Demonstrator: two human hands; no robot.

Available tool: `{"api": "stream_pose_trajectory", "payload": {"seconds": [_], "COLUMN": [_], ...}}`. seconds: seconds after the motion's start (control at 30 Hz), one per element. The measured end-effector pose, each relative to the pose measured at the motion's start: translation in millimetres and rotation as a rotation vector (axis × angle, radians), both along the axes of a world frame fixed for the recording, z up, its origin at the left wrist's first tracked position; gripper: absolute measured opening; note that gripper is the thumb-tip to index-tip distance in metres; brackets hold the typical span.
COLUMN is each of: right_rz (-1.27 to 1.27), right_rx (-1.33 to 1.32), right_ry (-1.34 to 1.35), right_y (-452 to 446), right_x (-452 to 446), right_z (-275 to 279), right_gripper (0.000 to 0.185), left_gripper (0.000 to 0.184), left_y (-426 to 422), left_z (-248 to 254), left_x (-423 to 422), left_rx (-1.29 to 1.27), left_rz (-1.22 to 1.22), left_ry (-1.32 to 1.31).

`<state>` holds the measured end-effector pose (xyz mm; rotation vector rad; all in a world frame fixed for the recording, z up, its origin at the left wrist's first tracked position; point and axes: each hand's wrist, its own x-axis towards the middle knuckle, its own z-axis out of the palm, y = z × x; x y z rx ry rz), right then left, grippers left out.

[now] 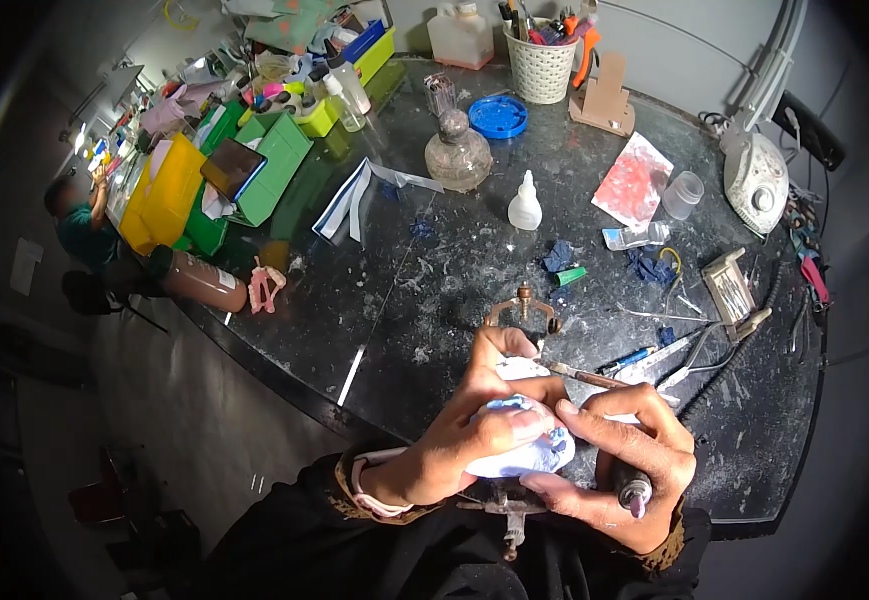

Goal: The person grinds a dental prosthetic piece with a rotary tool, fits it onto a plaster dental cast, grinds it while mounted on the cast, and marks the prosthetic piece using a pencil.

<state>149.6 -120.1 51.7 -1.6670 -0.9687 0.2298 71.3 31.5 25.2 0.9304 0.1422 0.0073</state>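
My left hand [454, 445] is closed around a white dental cast [514, 463] that has blue wax-like material on it. My right hand [644, 440] is wrapped round a dark cylindrical handpiece [634, 494], its rounded end pointing back toward me. The right fingertips press near the cast's edge; the tool's working tip is hidden. A brass articulator [524, 300] shows beyond the left fingers, and a metal screw part [510, 520] shows below the cast. How these connect to the cast is covered by my hands.
Hand tools [644, 365] and a wooden box [729, 290] lie right. Beyond stand a dropper bottle [525, 205], glass burner [457, 155], blue lid [498, 117] and lamp head [754, 185]. Pink dentures [266, 286] and a brown bottle [199, 280] sit left. Another person [89, 225] is far left.
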Motion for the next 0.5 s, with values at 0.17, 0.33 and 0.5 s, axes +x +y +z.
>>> {"api": "stream_pose_trajectory", "payload": {"seconds": [0.17,0.33,0.5], "right_rz": [0.020,0.039,0.038], "right_rx": [0.012,0.016,0.037], "right_ry": [-0.034,-0.036,-0.081], "right_y": [0.8,0.5,2.5], "right_x": [0.2,0.3,1.1], "right_z": [0.4,0.3,-0.4], "right_gripper": [0.052,0.053,0.051], "left_gripper": [0.053,0.054,0.056], "left_y": [-5.0,-4.2,-4.9], "left_z": [9.5,5.2,6.2], "left_x": [0.6,-0.6,-2.2], "left_rx": [0.000,0.201,0.236], "left_rz": [0.054,0.098,0.129], "left_ry": [-0.163,-0.228,-0.228]}}
